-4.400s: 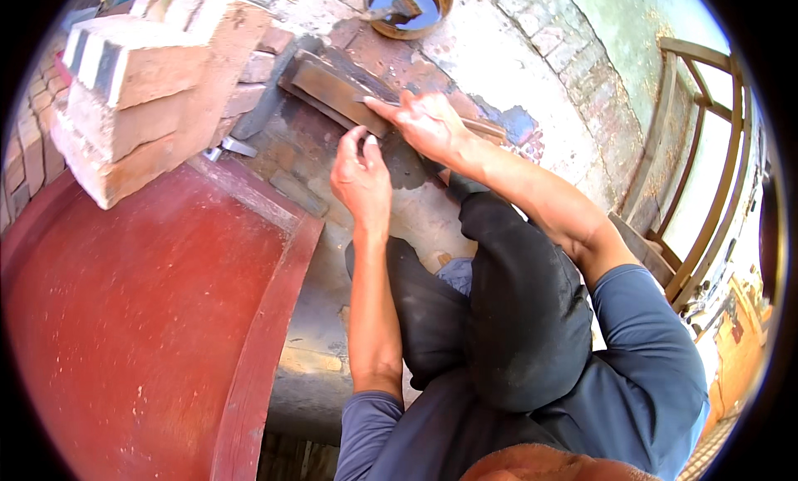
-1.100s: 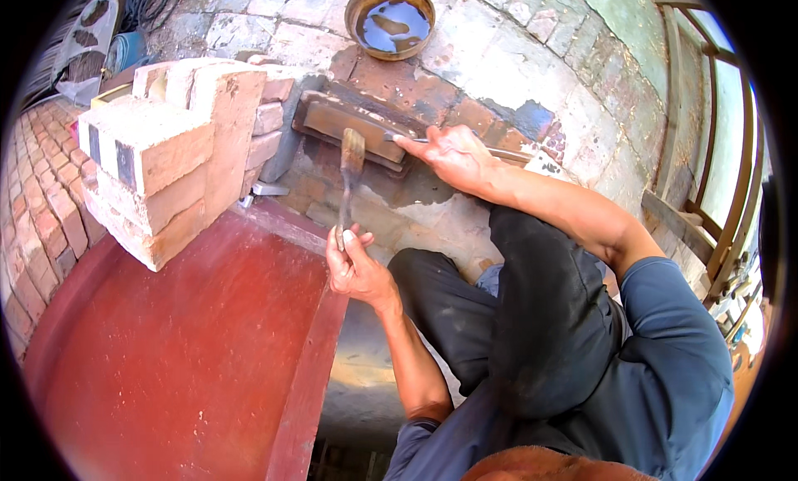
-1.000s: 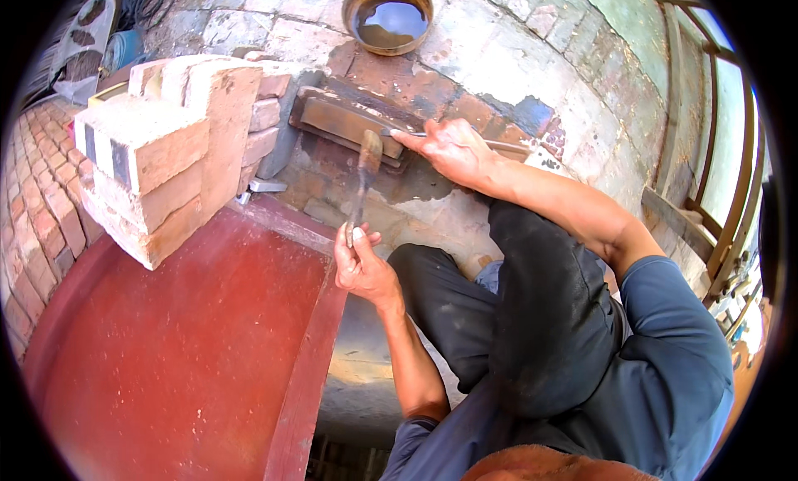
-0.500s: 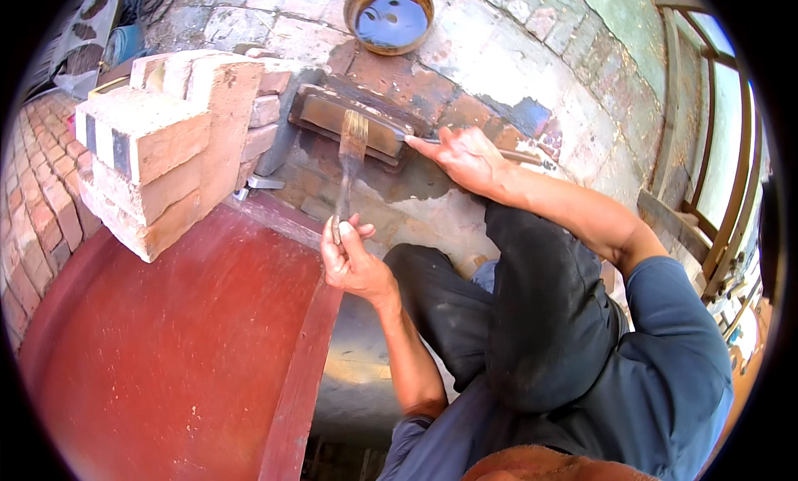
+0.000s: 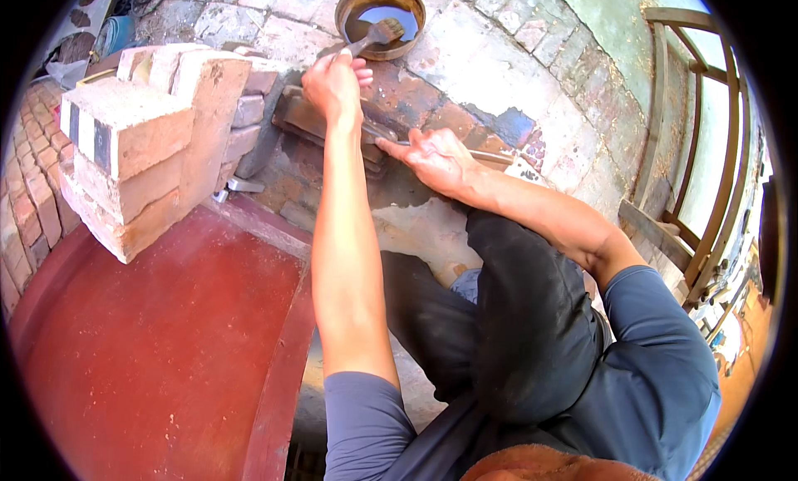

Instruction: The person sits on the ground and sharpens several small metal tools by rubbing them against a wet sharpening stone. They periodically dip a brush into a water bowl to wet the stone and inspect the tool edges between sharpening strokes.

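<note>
My left hand (image 5: pixel 334 86) is closed around the handle of a flat paintbrush (image 5: pixel 382 33). The brush's bristles are over a round, rusty bowl (image 5: pixel 342 15) of dark water, at its near side. I cannot tell whether they touch the water. My right hand (image 5: pixel 436 158) grips a thin metal blade with a wooden handle (image 5: pixel 492 157), its index finger stretched along the metal. The blade's far end lies by a wet brown block, like a sharpening stone (image 5: pixel 299 117), on a dark base. My left forearm and hand hide part of the block.
Stacked pale bricks (image 5: pixel 154 132) stand at left, beside a red painted board (image 5: pixel 158 340) with a raised edge. Wet brick paving (image 5: pixel 440 115) surrounds the block. A wooden frame (image 5: pixel 657 107) leans at the right. My bent knee (image 5: pixel 532 315) is close below my right hand.
My left hand has moved forward, carrying the paintbrush from the block to the water bowl. My right hand keeps its hold on the blade and stays nearly in place.
</note>
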A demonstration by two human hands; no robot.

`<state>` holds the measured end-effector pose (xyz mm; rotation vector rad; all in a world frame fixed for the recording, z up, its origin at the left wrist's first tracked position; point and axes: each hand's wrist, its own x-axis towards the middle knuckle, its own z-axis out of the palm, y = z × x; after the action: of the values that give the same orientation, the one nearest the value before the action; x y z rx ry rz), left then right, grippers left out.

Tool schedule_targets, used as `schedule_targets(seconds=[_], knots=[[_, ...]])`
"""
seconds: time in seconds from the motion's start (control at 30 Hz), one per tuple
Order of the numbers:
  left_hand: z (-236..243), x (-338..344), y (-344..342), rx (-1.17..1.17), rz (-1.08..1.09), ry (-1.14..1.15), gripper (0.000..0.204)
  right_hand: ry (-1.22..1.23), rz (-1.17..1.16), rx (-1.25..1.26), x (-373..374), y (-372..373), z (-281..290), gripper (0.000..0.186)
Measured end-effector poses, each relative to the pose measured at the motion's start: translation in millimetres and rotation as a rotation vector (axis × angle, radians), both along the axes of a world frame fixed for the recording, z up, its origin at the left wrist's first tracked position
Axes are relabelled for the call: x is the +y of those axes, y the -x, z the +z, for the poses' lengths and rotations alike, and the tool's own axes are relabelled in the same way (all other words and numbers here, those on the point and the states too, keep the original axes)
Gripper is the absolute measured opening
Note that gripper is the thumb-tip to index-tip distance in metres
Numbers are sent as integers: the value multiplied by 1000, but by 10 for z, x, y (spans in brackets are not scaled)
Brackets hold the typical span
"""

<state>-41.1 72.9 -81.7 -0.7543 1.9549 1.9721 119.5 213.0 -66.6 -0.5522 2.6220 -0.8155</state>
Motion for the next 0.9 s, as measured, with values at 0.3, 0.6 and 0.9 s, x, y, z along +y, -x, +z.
schedule_targets(seconds=[0.3, 0.6, 0.9], knots=[[286, -235, -1190, 124, -151, 413, 38, -86, 8, -53, 96, -65, 32, 58], [223, -11, -2177, 200, -482, 629, 88, -71, 36, 25, 94, -47, -1, 63], [215, -8, -2210, 128, -592, 669, 93, -143, 52, -6, 130, -80, 83, 60]])
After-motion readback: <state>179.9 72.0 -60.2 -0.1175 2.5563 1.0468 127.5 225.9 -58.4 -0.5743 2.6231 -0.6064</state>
